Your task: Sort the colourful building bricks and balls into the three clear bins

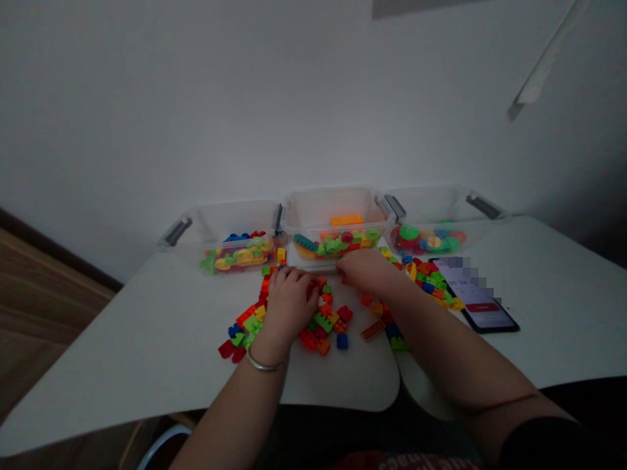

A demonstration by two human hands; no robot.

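Note:
My left hand [290,301] rests over a loose pile of toy building bricks [321,320] in red, orange, green, yellow and blue. Its fingers are bent but apart, with a red brick showing by the thumb. Farther right, my right hand [361,269] is closed in front of the middle clear plastic box [333,196]. A bit of orange-red shows under its fingertips; what they hold is hidden. An orange brick [373,330] and a blue brick [342,341] lie nearer to me.
A left clear box [235,212] and a right clear box [431,196] flank the middle one, all containing colourful pieces. More bricks [431,277] lie right of my forearm, beside a phone [482,303]. The white tabletop [147,346] ends at a curved front edge.

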